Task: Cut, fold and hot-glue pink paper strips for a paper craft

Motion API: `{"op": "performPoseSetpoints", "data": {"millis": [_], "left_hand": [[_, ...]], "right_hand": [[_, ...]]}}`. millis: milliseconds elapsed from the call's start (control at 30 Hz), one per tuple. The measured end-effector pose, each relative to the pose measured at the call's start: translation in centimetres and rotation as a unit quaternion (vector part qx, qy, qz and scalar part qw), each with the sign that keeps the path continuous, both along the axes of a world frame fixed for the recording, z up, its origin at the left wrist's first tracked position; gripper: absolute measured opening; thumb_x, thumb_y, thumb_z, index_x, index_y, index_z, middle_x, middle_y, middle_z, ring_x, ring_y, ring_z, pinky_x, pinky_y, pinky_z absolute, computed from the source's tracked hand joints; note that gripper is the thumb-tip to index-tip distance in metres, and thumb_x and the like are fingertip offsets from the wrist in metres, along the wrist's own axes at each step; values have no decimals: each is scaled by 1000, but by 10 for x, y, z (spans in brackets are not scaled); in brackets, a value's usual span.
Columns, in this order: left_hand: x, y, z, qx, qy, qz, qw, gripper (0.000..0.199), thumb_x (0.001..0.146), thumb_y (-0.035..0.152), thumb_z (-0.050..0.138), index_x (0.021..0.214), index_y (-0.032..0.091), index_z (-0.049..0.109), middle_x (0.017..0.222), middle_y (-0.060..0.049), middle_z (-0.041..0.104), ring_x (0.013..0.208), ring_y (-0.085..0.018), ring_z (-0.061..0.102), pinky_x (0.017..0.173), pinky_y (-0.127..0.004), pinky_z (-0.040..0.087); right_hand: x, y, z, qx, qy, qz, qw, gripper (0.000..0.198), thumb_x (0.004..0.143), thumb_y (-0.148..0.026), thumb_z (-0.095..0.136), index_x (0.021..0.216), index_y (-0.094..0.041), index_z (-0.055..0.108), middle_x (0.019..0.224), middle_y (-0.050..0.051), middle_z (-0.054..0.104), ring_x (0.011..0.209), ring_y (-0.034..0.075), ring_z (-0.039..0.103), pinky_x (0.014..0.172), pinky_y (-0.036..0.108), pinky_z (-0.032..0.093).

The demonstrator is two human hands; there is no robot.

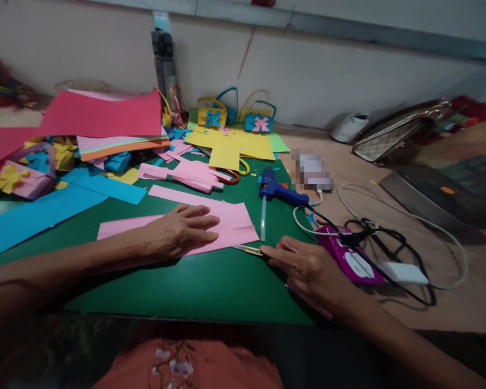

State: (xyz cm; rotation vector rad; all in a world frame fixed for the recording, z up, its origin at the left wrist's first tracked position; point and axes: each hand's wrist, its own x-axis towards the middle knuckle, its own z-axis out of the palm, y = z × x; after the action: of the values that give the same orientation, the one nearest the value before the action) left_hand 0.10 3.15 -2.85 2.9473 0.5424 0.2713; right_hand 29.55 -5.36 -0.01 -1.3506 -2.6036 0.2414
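My left hand (186, 229) lies flat, fingers stretched out, on a sheet of pink paper (230, 216) on the green cutting mat (178, 286). In my right hand (302, 262) is a utility knife (251, 250), its blade pointing left toward the lower edge of the pink sheet. Whether the blade touches the paper I cannot tell. A narrow pink strip (172, 195) runs along the sheet's far side. Just beyond the knife stands a blue glue gun (281, 192) with a clear glue stick (263, 219) by it. Partly under my right forearm is another pink piece (308, 298).
Blue strips (44, 210) and stacked coloured sheets (105, 116) lie at left. Small paper bags with bows (259, 121), a yellow cutout (243, 146) and scissors (244, 166) are at the back. A purple power strip (348, 256), tangled cables and a phone (314, 172) occupy the right.
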Motion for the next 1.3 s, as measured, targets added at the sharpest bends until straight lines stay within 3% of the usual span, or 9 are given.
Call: {"op": "performPoseSetpoints", "data": {"millis": [267,633,1300], "left_hand": [[2,-3,7,3,10,3,1000,29,96,28,35,117,27,55,140,-5,45,129,-30,36,90,-41,34],[1,5,-6,24,-26,-20,999,28,96,29,35,115,27,56,135,-6,50,125,-29,40,90,-41,34],[1,4,6,26,-4,-25,999,27,95,29,36,114,25,55,133,-7,51,124,-29,40,90,-40,35]], "right_hand": [[-7,0,0,-3,-9,9,1000,29,91,-17,39,101,-18,66,68,2,51,54,11,46,48,21,30],[-25,2,4,-15,2,27,1000,28,92,-20,39,99,-18,66,67,2,53,55,11,47,50,22,32],[-65,12,5,-34,-31,57,997,22,87,-16,48,97,-20,67,68,0,52,55,11,44,50,23,27]]}}
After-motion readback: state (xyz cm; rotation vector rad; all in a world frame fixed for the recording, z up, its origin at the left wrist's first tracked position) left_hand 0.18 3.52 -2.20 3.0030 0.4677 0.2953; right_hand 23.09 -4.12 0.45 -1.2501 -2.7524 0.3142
